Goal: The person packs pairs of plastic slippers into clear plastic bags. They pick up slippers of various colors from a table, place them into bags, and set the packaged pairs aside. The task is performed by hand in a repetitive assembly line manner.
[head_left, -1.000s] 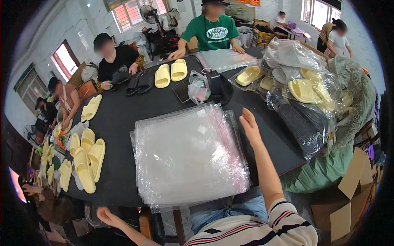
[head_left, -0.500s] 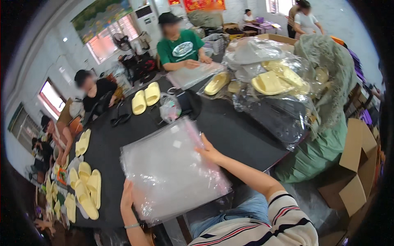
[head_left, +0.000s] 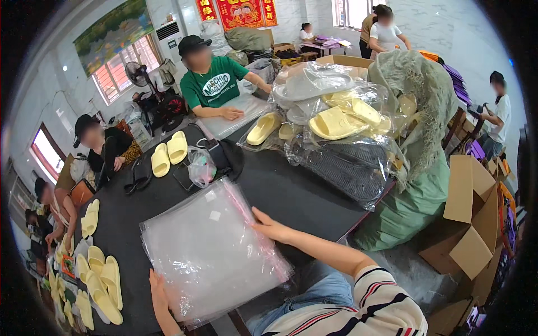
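Note:
A thick stack of clear plastic bags (head_left: 207,252) with pink strips along one side lies at the near edge of the black table, partly overhanging it. Two small white labels show near its far corner. My left hand (head_left: 159,294) holds the stack's left edge, fingers fairly straight and close together. On the opposite edge my right hand (head_left: 272,227) grips by the pink strip, its fingertips partly hidden by the plastic. Just beyond the far corner sits a small knotted clear bag (head_left: 202,167) with colourful contents.
Yellow slippers (head_left: 169,154) stand beyond the stack; several more (head_left: 103,283) lie at left. Bagged slippers (head_left: 339,120) are heaped at far right, beside a green sack (head_left: 409,207) and open cardboard boxes (head_left: 468,224). A co-worker in green (head_left: 216,84) sits across the table (head_left: 314,196).
The whole view has shifted, so the table and stack appear farther left and lower. Both my hands stay at the stack's edges. The co-worker in green has spread their hands apart.

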